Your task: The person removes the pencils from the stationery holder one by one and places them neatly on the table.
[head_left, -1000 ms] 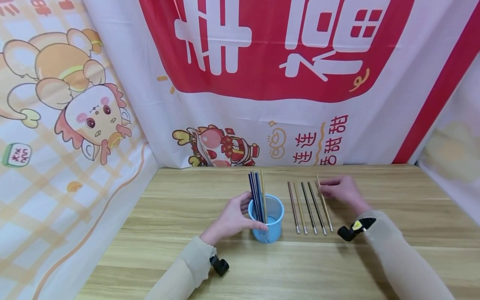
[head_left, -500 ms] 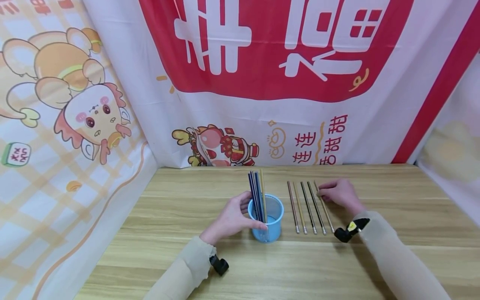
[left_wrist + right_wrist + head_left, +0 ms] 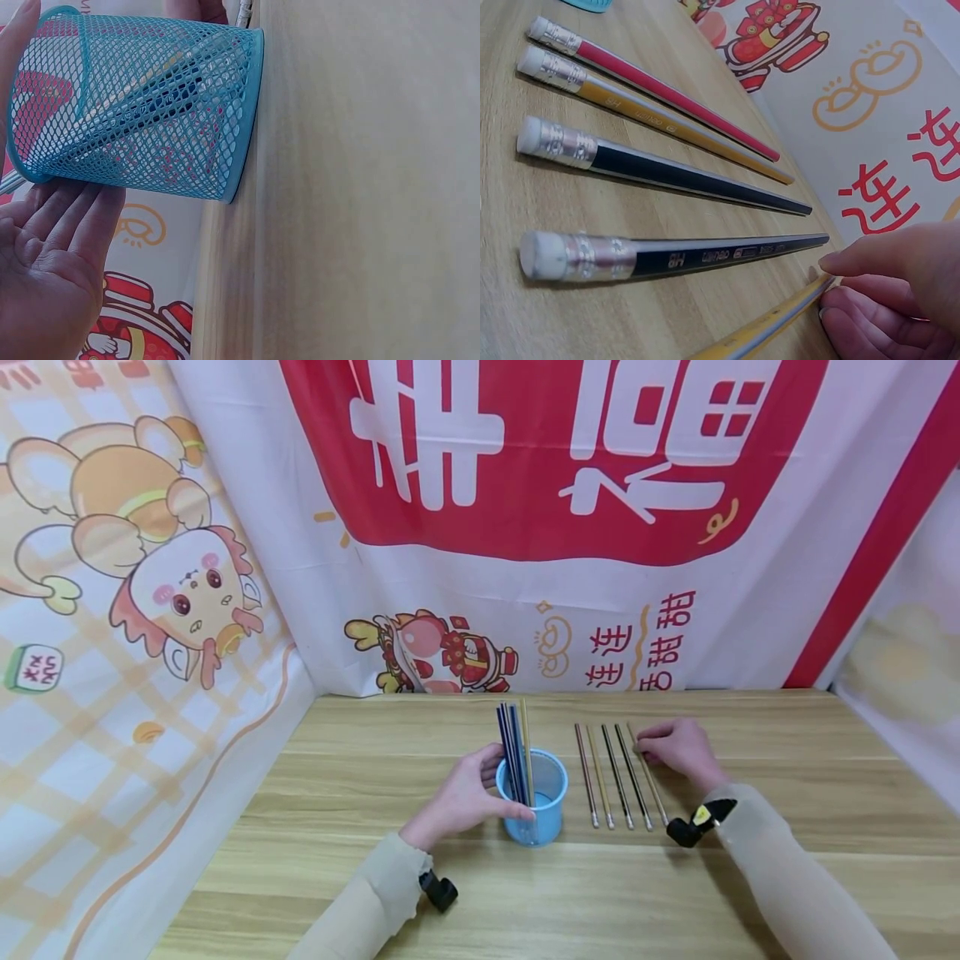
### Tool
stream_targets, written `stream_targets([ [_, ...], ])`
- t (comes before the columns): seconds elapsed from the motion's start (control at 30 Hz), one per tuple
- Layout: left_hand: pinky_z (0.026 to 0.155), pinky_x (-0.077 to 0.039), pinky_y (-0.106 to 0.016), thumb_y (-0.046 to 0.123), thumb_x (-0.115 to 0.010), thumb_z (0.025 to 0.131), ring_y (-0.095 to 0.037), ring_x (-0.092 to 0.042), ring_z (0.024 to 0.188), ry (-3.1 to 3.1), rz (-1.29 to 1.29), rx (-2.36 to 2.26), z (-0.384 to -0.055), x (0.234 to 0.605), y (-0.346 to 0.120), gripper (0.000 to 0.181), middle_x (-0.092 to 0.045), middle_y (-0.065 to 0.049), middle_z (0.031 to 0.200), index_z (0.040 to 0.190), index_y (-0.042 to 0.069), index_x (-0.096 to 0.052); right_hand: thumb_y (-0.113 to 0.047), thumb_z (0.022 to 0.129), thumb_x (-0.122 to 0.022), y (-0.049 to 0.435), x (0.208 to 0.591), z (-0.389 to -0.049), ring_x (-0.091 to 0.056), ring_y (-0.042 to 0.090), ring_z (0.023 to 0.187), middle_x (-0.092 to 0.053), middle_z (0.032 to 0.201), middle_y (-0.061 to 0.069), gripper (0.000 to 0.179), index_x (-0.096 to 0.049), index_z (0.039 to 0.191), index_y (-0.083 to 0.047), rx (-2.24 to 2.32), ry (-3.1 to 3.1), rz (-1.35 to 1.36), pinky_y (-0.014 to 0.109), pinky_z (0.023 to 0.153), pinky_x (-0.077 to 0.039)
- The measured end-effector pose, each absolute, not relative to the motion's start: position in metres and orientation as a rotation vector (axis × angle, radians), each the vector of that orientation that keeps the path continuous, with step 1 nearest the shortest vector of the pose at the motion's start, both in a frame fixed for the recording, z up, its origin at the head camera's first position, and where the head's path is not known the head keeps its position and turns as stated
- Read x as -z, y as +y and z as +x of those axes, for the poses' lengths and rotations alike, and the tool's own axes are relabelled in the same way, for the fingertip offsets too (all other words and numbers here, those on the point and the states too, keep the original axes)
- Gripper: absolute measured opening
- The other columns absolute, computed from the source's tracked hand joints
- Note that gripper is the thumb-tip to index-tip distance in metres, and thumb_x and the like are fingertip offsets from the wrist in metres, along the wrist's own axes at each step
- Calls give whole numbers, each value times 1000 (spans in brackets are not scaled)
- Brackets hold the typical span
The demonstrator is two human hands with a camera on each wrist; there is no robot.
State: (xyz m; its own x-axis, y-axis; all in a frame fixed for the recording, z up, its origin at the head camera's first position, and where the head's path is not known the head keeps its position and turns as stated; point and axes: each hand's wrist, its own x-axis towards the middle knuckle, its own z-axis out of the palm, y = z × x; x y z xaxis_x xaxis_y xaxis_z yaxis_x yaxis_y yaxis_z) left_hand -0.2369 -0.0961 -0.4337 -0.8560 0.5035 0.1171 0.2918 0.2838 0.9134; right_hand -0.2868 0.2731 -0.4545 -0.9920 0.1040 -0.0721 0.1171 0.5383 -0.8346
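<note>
My left hand [image 3: 461, 797] holds the blue mesh pencil cup [image 3: 547, 822] with its thumb on the near side and its fingers behind. Inside the cup [image 3: 150, 169] lean several dark-blue pencils [image 3: 510, 752] and a yellow one [image 3: 527, 743]. To the right, my right hand [image 3: 682, 750] pinches the far end of a yellow pencil [image 3: 769, 330], which lies on the table at the right end of a row. Beside it lie two black pencils [image 3: 697, 255], a yellow pencil [image 3: 675, 126] and a red pencil [image 3: 667, 86], their white erasers toward the near side.
All of this is on a wood-grain table [image 3: 480, 902]. A white printed cloth [image 3: 750, 635] hangs along the back edge, and a checked cloth [image 3: 247, 793] covers the left side.
My right hand has moved slightly left with the yellow pencil and brought it closer to the row; over the last half second it stays nearly still. The left hand and cup have not moved.
</note>
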Motion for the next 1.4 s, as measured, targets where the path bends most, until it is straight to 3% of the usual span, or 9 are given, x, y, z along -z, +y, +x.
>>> stream_targets([
  [0.33,110,-43,-34,33,-96,69,-17,-54,130,2350,738,-1607,-237,433,-96,94,-56,1,144,148,16,-49,-18,96,-72,271,442,-276,-70,18,80,-72,103,20,46,-61,132,8,1767,2558,250,26,70,-60],
  [0.57,109,-44,-34,33,-96,69,-16,-54,130,2350,738,-1611,-237,433,-96,94,-56,1,144,148,16,-49,-34,97,-72,264,415,-270,-67,34,110,-64,128,24,55,-60,136,3,1778,2633,181,32,90,-57],
  [0.67,109,-44,-34,33,-96,69,-16,-54,130,2352,739,-1607,-237,433,-96,94,-56,1,144,149,16,-48,-40,96,-72,259,404,-269,-65,34,116,-62,133,23,61,-58,138,2,1817,2605,173,34,95,-55],
  [0.8,109,-44,-34,33,-96,69,-16,-54,130,2355,737,-1604,-236,433,-96,95,-56,1,144,149,16,-48,-49,93,-73,250,391,-264,-66,29,114,-62,134,20,69,-58,139,0,1821,2610,139,35,98,-53],
  [1.07,109,-43,-35,34,-96,69,-17,-54,130,2365,726,-1594,-236,433,-96,96,-55,-1,145,150,14,-47,-53,89,-75,229,370,-249,-68,23,109,-65,129,18,71,-60,137,-2,1880,2579,51,50,111,-41],
  [1.3,110,-43,-35,33,-96,69,-17,-53,131,2358,723,-1597,-237,432,-95,95,-55,-1,145,149,15,-48,-47,90,-77,209,367,-244,-66,24,111,-69,125,9,58,-67,132,-8,1901,2574,-106,44,103,-50],
  [1.4,110,-43,-35,34,-96,69,-17,-54,131,2358,724,-1595,-237,432,-95,95,-55,0,145,149,15,-48,-44,91,-77,199,369,-244,-64,25,113,-70,124,8,54,-68,130,-8,1893,2587,-167,47,104,-48],
])
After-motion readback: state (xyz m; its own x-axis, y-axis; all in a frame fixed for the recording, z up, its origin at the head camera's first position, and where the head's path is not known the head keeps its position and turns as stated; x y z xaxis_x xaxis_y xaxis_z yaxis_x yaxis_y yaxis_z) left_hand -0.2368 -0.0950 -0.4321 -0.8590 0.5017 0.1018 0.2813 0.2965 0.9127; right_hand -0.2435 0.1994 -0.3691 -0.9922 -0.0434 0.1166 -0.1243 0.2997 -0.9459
